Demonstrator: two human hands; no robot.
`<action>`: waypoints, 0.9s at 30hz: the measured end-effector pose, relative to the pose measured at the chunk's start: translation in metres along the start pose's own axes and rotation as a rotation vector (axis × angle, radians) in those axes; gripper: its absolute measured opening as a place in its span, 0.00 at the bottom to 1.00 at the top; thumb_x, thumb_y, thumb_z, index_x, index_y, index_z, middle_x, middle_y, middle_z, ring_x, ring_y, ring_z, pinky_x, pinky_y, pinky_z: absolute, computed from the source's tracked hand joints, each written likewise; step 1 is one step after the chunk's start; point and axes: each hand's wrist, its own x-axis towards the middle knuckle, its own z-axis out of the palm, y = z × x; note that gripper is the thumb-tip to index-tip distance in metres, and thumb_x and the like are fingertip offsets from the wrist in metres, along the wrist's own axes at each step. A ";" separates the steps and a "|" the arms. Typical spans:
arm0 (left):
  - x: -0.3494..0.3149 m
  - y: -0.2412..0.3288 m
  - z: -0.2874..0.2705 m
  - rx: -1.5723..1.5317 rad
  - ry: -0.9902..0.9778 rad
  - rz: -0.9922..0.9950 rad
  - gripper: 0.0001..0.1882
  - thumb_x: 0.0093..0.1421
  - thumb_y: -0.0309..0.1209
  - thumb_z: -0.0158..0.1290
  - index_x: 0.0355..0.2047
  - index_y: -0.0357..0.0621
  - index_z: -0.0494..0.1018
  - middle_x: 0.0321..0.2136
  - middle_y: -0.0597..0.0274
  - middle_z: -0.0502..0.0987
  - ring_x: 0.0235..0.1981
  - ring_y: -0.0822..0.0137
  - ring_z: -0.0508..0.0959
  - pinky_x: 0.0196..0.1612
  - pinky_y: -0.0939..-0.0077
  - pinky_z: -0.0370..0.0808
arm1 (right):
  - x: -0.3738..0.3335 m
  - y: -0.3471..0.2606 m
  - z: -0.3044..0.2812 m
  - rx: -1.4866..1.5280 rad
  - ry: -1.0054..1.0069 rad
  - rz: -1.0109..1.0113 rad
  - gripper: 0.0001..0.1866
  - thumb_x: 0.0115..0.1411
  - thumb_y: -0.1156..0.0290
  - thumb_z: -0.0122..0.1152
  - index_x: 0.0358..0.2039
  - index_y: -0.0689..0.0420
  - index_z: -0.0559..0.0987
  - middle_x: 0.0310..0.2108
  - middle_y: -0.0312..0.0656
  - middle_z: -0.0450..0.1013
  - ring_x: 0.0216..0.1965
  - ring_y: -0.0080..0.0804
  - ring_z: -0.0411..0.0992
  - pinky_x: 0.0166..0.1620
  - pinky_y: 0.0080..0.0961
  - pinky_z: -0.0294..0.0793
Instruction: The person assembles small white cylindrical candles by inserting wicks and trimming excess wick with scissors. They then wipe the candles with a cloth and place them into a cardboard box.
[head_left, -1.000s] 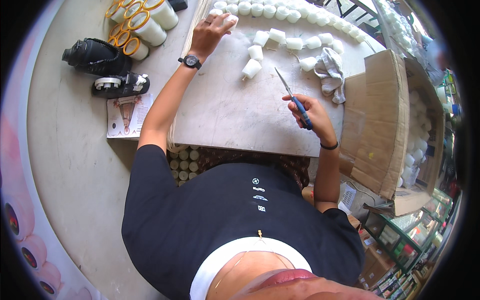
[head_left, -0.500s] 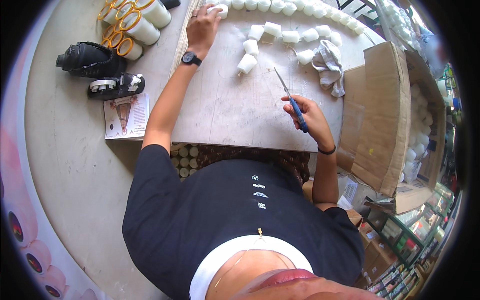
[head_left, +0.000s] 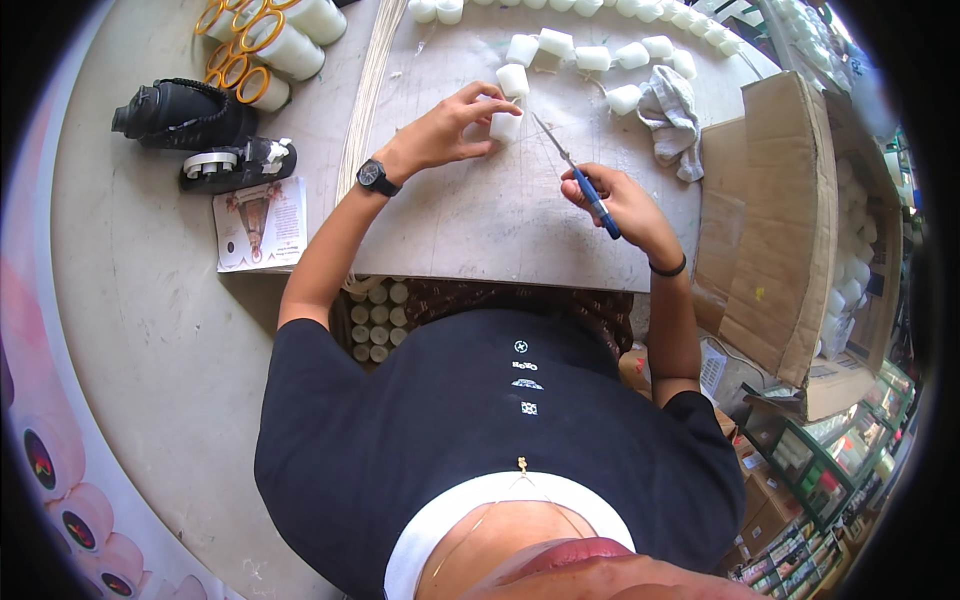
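My left hand (head_left: 455, 128), with a black watch on its wrist, has its thumb and forefinger around a short white candle (head_left: 506, 126). That candle lies at the near end of a bent row of white candles (head_left: 555, 42), just below another candle (head_left: 512, 80). To the right, my right hand (head_left: 622, 205) is closed round the blue handles of a pair of scissors (head_left: 590, 190). Their slim metal blades point up and left, toward the candle at my left hand but apart from it.
A grey cloth (head_left: 670, 120) lies right of the candles, beside a big open cardboard box (head_left: 780, 230) of white candles. Pale wick strands (head_left: 365, 110) run along the left. Beyond are a black bottle (head_left: 180, 115), a tape dispenser (head_left: 240, 165), a printed sheet (head_left: 262, 225) and gold-rimmed jars (head_left: 290, 55).
My left hand has come from the far row of candles down and right to the near candle, which looks turned. My right hand still holds the scissors. The view has shifted slightly.
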 end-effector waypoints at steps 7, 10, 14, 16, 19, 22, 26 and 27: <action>0.002 0.004 0.001 -0.036 0.029 -0.017 0.29 0.51 0.27 0.67 0.55 0.52 0.74 0.51 0.60 0.74 0.44 0.63 0.80 0.52 0.71 0.81 | 0.017 0.015 -0.019 0.077 -0.121 0.062 0.34 0.58 0.35 0.62 0.33 0.61 0.81 0.20 0.31 0.70 0.21 0.17 0.69 0.25 0.16 0.66; 0.003 0.007 0.006 -0.010 0.086 -0.029 0.28 0.51 0.28 0.67 0.54 0.47 0.74 0.49 0.59 0.76 0.45 0.62 0.80 0.51 0.70 0.81 | 0.026 0.019 -0.019 0.126 -0.178 0.087 0.36 0.54 0.30 0.63 0.27 0.58 0.79 0.15 0.26 0.65 0.15 0.13 0.66 0.18 0.12 0.62; 0.003 0.008 0.010 0.045 0.093 -0.018 0.30 0.50 0.30 0.68 0.54 0.45 0.73 0.49 0.56 0.76 0.47 0.59 0.79 0.51 0.68 0.81 | 0.043 0.020 -0.021 0.120 -0.187 0.106 0.38 0.52 0.28 0.63 0.27 0.59 0.80 0.14 0.28 0.67 0.14 0.15 0.67 0.18 0.13 0.64; 0.002 0.006 0.013 0.096 0.108 0.017 0.31 0.49 0.30 0.69 0.54 0.45 0.73 0.49 0.55 0.77 0.47 0.56 0.79 0.52 0.67 0.80 | 0.048 0.015 -0.023 0.092 -0.169 0.116 0.39 0.52 0.28 0.62 0.29 0.60 0.81 0.14 0.28 0.67 0.15 0.16 0.68 0.18 0.13 0.64; -0.004 0.009 0.019 0.153 0.151 0.051 0.30 0.49 0.29 0.68 0.54 0.45 0.73 0.48 0.54 0.77 0.47 0.53 0.79 0.51 0.66 0.80 | 0.052 0.009 -0.028 0.048 -0.200 0.101 0.40 0.51 0.27 0.62 0.31 0.60 0.83 0.14 0.29 0.68 0.15 0.16 0.69 0.18 0.14 0.65; -0.013 0.012 0.020 0.132 0.149 0.076 0.30 0.48 0.28 0.68 0.53 0.45 0.73 0.47 0.54 0.78 0.46 0.53 0.79 0.51 0.65 0.80 | 0.052 0.003 -0.030 0.013 -0.223 0.099 0.40 0.51 0.27 0.62 0.30 0.60 0.83 0.15 0.29 0.68 0.16 0.17 0.69 0.19 0.15 0.65; -0.036 0.018 0.016 0.141 0.135 0.094 0.32 0.45 0.27 0.68 0.54 0.45 0.73 0.47 0.55 0.78 0.45 0.54 0.79 0.50 0.64 0.80 | 0.050 -0.004 -0.030 -0.002 -0.283 0.089 0.41 0.51 0.27 0.62 0.29 0.61 0.83 0.15 0.31 0.69 0.16 0.18 0.68 0.18 0.16 0.65; -0.041 0.019 0.017 0.139 0.139 0.092 0.32 0.45 0.26 0.68 0.54 0.45 0.73 0.47 0.55 0.78 0.45 0.55 0.79 0.50 0.64 0.80 | 0.049 -0.004 -0.029 -0.011 -0.296 0.091 0.41 0.51 0.27 0.61 0.30 0.62 0.83 0.15 0.31 0.68 0.16 0.18 0.68 0.18 0.16 0.65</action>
